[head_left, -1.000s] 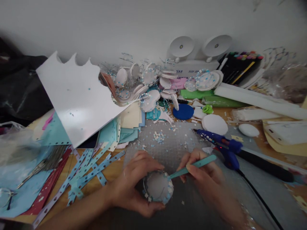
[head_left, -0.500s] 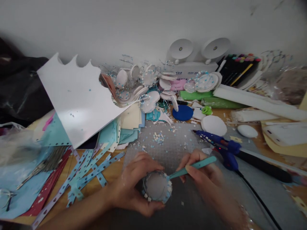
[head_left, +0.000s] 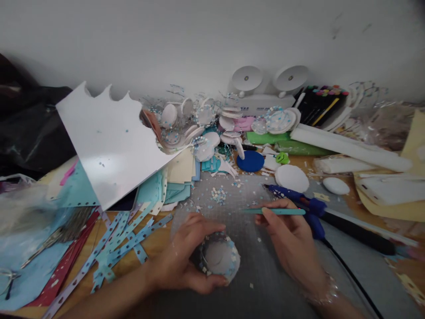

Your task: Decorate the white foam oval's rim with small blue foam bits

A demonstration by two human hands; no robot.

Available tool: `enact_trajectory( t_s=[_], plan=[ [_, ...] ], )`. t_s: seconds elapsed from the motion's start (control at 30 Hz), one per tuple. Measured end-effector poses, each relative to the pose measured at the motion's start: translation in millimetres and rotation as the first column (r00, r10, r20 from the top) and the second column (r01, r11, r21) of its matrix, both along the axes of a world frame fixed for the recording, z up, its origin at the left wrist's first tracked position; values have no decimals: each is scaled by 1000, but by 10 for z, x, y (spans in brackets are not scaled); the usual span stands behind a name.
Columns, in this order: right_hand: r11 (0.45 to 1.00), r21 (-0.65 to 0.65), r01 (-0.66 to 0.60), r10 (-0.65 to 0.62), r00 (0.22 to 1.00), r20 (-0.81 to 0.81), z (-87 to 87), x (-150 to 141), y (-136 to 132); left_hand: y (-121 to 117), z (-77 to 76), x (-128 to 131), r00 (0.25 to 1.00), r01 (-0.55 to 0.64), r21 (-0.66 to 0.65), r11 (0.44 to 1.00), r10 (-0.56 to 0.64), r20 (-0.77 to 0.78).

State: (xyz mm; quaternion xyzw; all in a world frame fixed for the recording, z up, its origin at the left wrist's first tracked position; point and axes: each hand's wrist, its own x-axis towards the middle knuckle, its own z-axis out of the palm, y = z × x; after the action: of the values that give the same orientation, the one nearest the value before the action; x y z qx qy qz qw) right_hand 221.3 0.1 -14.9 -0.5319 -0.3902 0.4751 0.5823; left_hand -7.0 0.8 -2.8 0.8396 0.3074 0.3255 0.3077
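Note:
Between its thumb and fingers my left hand (head_left: 192,254) grips a round white disc (head_left: 219,257) by the sides. Tiny blue and white flower pieces line the disc's rim, along with what looks like thin wire. In my right hand (head_left: 288,239) is a pair of turquoise tweezers (head_left: 282,212), held level, tips pointing left. Those tips are apart from the disc, near a scatter of tiny flower confetti (head_left: 219,195) on the grey cutting mat (head_left: 239,195). Whether they pinch a piece is too blurred to tell.
A blue glue gun (head_left: 312,208) lies right of the mat's middle, its black cord running down beside my right arm. Punched paper strips (head_left: 122,239) cover the left side. Finished-looking decorated discs (head_left: 206,146), a blue oval (head_left: 250,161) and a white disc (head_left: 292,178) lie behind.
My right hand has drawn the tweezers away from the disc's rim, up toward the confetti, and turned them level. My left hand still holds the disc. The view has shifted slightly.

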Motion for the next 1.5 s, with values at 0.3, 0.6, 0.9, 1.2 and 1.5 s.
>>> enact_trajectory(
  t_s=[0.3,0.6,0.9,1.2,1.5],
  plan=[
    [953,262,-151,-30,814,581,-92,-30,36,-24,21,3,988,128,76,989,-134,79],
    [934,214,-285,86,763,641,-168,-106,82,-84,-68,60,990,139,93,986,-137,-27],
    [951,199,-235,76,807,586,-111,-106,73,-70,-46,93,987,128,110,986,-116,-114],
    [947,234,-219,37,801,598,-119,-92,76,-59,-38,7,983,168,40,985,-164,-84],
    [953,252,-171,32,879,476,8,-99,-46,-88,-1,-10,960,-216,-249,944,252,123]
  ],
)
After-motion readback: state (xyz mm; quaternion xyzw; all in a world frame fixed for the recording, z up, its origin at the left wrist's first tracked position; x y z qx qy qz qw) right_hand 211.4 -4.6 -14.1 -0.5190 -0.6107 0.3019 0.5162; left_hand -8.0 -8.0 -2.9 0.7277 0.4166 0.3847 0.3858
